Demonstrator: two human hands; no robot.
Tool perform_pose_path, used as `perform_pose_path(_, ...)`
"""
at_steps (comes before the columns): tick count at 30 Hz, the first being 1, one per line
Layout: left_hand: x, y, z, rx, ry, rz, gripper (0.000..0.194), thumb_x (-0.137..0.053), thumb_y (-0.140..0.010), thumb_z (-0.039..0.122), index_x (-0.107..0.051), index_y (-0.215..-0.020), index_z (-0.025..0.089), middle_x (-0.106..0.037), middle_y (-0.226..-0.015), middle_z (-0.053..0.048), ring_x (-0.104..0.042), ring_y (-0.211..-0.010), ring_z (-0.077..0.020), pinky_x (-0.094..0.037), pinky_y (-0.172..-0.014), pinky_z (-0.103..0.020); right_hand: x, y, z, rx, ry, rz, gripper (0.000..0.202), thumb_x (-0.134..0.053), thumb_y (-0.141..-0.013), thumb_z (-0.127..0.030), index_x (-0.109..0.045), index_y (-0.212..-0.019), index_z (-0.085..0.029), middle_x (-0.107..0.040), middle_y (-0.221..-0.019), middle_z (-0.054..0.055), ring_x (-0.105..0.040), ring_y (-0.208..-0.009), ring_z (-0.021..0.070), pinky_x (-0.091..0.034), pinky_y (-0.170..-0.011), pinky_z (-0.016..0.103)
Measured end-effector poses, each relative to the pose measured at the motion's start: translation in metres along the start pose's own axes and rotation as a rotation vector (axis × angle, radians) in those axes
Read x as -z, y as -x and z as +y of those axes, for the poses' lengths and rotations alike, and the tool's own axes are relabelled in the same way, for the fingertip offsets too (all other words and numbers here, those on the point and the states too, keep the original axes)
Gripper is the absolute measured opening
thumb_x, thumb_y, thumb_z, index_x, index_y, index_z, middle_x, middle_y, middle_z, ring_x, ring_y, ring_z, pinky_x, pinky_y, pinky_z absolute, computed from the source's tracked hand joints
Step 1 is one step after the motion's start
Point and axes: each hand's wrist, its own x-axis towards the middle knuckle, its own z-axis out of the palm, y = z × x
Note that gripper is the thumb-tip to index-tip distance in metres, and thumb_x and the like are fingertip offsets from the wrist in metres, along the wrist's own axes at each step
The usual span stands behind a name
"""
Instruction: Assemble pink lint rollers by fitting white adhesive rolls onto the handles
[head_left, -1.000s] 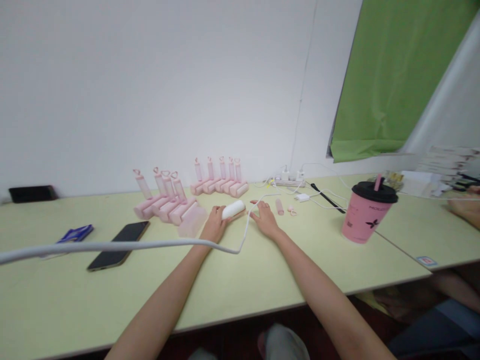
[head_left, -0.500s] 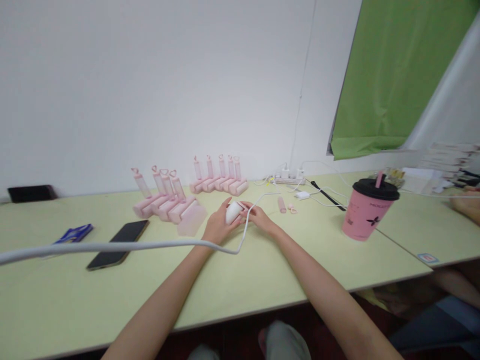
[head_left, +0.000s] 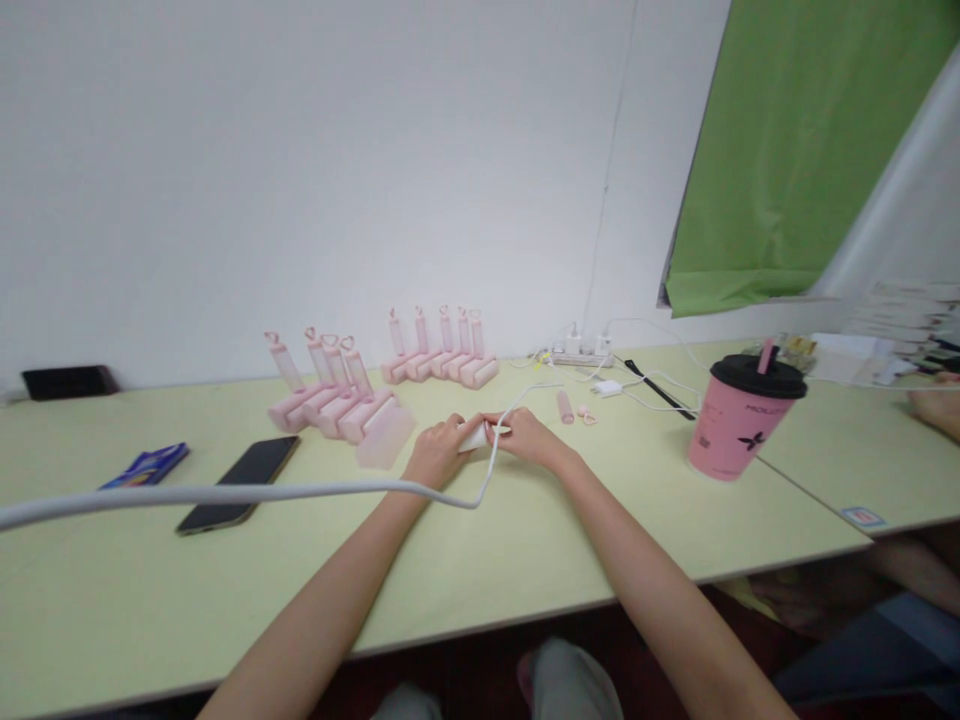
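Between my hands is a small white and pink case, its white side [head_left: 473, 438] showing. My left hand [head_left: 439, 449] is wrapped round its left part, and the fingers of my right hand [head_left: 517, 436] pinch its right end. Left of them lies a pale pink sheet [head_left: 386, 437], beside a row of pink rolls [head_left: 330, 412] with clear pink tubes [head_left: 283, 362] standing on them. A second such row [head_left: 441, 367] is near the wall. On the right a loose pink tube [head_left: 565, 407] and a small pink cap with a loop [head_left: 589, 416] lie on the table.
A white cable [head_left: 300, 491] crosses close to the camera. On the left are a phone [head_left: 244, 482], a blue packet [head_left: 150, 465] and a black object [head_left: 67, 382]. A pink cup [head_left: 739, 420], a power strip [head_left: 577, 358] and a charger [head_left: 608, 387] are right. Another person's hand [head_left: 937, 408] is far right.
My hands have turned the white and pink case so that it lies flatter, with less of its white side visible. My left fingers now close over its top.
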Motion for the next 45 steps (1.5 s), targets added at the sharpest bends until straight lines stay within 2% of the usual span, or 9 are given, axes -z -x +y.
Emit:
perform_pose_path(7, -0.005, 0.0, -0.008, -0.109, 0.011, -0.058, 0.045, -0.039, -0.087, 0.041, -0.037, -0.131, 0.03, -0.051, -0.084, -0.007, -0.054, -0.076, -0.0186, -0.041, -0.069, -0.027, -0.003, 0.001, 0.006, -0.026, -0.056, -0.048, 0.027, -0.052, -0.075, -0.025, -0.07, -0.091, -0.013, -0.068, -0.078, 0.001, -0.056, -0.071, 0.0138, -0.042, -0.069, 0.022)
perform_pose_path(13, -0.008, 0.0, -0.013, -0.211, -0.037, -0.119, 0.036, -0.038, -0.087, 0.035, -0.047, -0.121, 0.029, -0.05, -0.083, -0.007, -0.053, -0.073, -0.0181, -0.042, -0.068, -0.029, -0.007, -0.001, 0.017, -0.095, -0.133, -0.117, 0.027, -0.055, -0.067, -0.02, -0.072, -0.087, -0.014, -0.068, -0.073, 0.0, -0.057, -0.069, 0.0144, -0.042, -0.064, 0.022)
perform_pose_path(18, -0.006, 0.002, -0.025, -0.333, -0.095, -0.137, 0.039, -0.033, -0.088, 0.022, -0.041, -0.126, 0.031, -0.05, -0.081, -0.007, -0.053, -0.067, -0.0175, -0.042, -0.067, -0.032, -0.014, -0.002, 0.019, -0.082, -0.214, -0.172, 0.028, -0.056, -0.065, -0.022, -0.071, -0.088, -0.012, -0.067, -0.073, -0.001, -0.056, -0.067, 0.013, -0.042, -0.062, 0.02)
perform_pose_path(22, -0.002, 0.003, -0.029, -0.396, -0.157, -0.149, 0.041, -0.03, -0.089, 0.022, -0.038, -0.128, 0.03, -0.051, -0.081, -0.008, -0.053, -0.067, -0.0177, -0.042, -0.065, -0.031, -0.019, -0.001, 0.021, -0.093, -0.286, -0.174, 0.032, -0.057, -0.064, -0.021, -0.07, -0.091, -0.012, -0.068, -0.076, 0.0, -0.057, -0.067, 0.013, -0.043, -0.063, 0.021)
perform_pose_path(30, -0.006, 0.004, -0.03, -0.379, -0.143, -0.129, 0.037, -0.034, -0.089, 0.025, -0.042, -0.125, 0.027, -0.052, -0.084, -0.008, -0.054, -0.071, -0.0172, -0.042, -0.068, -0.029, -0.024, 0.0, 0.02, -0.134, -0.324, -0.114, 0.045, -0.057, -0.061, -0.019, -0.066, -0.104, -0.009, -0.069, -0.084, 0.005, -0.06, -0.072, 0.0158, -0.046, -0.067, 0.025)
perform_pose_path(35, -0.009, 0.002, -0.031, -0.422, -0.147, -0.179, 0.044, -0.039, -0.087, 0.037, -0.037, -0.13, 0.027, -0.053, -0.087, -0.007, -0.056, -0.073, -0.0162, -0.041, -0.066, -0.026, -0.027, 0.002, 0.026, -0.091, -0.335, -0.058, 0.045, -0.058, -0.062, -0.02, -0.066, -0.105, -0.009, -0.069, -0.079, 0.003, -0.06, -0.07, 0.0152, -0.046, -0.067, 0.025)
perform_pose_path(39, -0.011, 0.0, -0.031, -0.443, -0.212, -0.181, 0.05, -0.037, -0.087, 0.04, -0.03, -0.134, 0.026, -0.054, -0.09, -0.008, -0.057, -0.075, -0.0168, -0.039, -0.062, -0.025, -0.028, 0.001, 0.031, -0.079, -0.352, -0.107, 0.042, -0.058, -0.062, -0.02, -0.067, -0.102, -0.009, -0.068, -0.074, 0.001, -0.06, -0.067, 0.015, -0.046, -0.065, 0.024)
perform_pose_path(45, -0.006, 0.002, -0.03, -0.423, -0.196, -0.183, 0.05, -0.041, -0.086, 0.039, -0.031, -0.133, 0.026, -0.055, -0.089, -0.007, -0.057, -0.075, -0.0162, -0.038, -0.062, -0.024, -0.027, 0.001, 0.033, -0.097, -0.384, -0.128, 0.048, -0.06, -0.065, -0.026, -0.062, -0.11, -0.01, -0.068, -0.086, 0.003, -0.06, -0.076, 0.0149, -0.047, -0.074, 0.027)
